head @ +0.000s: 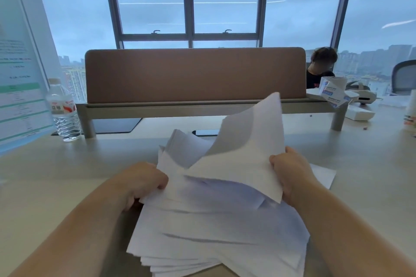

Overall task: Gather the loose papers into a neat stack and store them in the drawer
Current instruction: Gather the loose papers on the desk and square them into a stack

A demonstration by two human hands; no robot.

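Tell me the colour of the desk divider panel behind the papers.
Brown, seen in the head view: divider panel.

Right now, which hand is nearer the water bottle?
Left. The left hand grips the paper pile's left edge, on the water bottle's side of the desk. The right hand grips the pile's right edge, with the papers between it and the bottle.
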